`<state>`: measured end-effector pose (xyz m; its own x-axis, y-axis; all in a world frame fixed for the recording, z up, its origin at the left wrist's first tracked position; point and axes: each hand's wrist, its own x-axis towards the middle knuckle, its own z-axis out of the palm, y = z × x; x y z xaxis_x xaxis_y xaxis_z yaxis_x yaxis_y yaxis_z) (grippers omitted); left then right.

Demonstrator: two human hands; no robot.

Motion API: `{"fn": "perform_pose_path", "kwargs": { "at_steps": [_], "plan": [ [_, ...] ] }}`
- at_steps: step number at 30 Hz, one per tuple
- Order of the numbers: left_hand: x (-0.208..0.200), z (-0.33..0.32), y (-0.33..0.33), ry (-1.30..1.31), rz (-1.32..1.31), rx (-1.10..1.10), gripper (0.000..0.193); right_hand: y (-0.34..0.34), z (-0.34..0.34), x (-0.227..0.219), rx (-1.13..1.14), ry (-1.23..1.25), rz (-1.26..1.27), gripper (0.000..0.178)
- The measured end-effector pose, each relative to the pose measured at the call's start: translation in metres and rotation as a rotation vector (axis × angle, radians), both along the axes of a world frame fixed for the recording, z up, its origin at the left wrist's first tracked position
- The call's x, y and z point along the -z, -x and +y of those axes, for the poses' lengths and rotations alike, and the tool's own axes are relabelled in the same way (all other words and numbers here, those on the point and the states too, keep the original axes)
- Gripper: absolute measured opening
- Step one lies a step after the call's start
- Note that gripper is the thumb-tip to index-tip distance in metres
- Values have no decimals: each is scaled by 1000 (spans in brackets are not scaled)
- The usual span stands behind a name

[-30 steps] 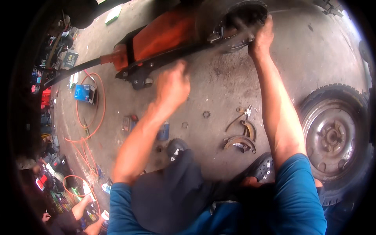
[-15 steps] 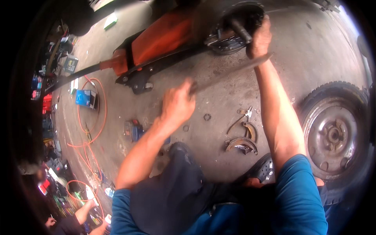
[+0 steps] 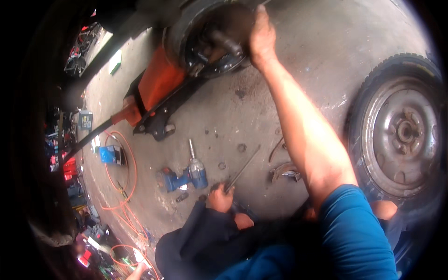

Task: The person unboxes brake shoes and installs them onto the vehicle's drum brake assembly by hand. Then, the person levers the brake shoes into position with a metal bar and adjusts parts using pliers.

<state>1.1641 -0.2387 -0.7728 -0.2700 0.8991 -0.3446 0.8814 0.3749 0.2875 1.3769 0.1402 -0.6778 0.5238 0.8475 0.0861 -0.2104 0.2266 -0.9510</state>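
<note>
My left hand (image 3: pixel 219 199) is low, in front of my dark-trousered knee, closed around the near end of a long thin metal rod (image 3: pixel 243 168). The rod points up and right over the floor; its handle is hidden in my fist. Stretched far forward, my right hand (image 3: pixel 263 39) holds the right edge of a round, dark brake assembly (image 3: pixel 219 63) with a stub axle (image 3: pixel 227 44) jutting from its middle. Some of its fingers are hidden at the rim. Curved brake shoes (image 3: pixel 284 172) lie on the floor, partly covered by my right forearm.
An orange floor jack (image 3: pixel 161 81) stands beside the brake assembly. A blue impact wrench (image 3: pixel 189 177) lies left of my left hand. At right is a wheel (image 3: pixel 405 133) with its tyre. An orange hose (image 3: pixel 135 163), a blue box (image 3: pixel 111 154) and cluttered tools lie at left.
My left hand has drawn back with the rod from near the brake assembly down to my knee. My right hand stays at the brake rim. The view has shifted, and the impact wrench now shows fully.
</note>
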Motion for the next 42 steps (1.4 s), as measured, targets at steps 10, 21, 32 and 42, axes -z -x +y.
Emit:
{"fn": "perform_pose_path", "kwargs": {
  "at_steps": [10, 21, 32, 42],
  "plan": [
    [-1, 5, 5, 60, -166, -153, 43, 1, -9, -11, -77, -10, 125, 79],
    [-86, 44, 23, -71, -572, -303, 37, 4, -1, -1, -128, 52, 283, 86],
    [-239, 188, -71, -569, -181, 793, 29, 6, -3, -1, -127, 58, 386, 78],
    [-230, 222, -94, -772, -91, 667, 28, 14, 6, 9, 27, 8, 374, 63]
  ]
}}
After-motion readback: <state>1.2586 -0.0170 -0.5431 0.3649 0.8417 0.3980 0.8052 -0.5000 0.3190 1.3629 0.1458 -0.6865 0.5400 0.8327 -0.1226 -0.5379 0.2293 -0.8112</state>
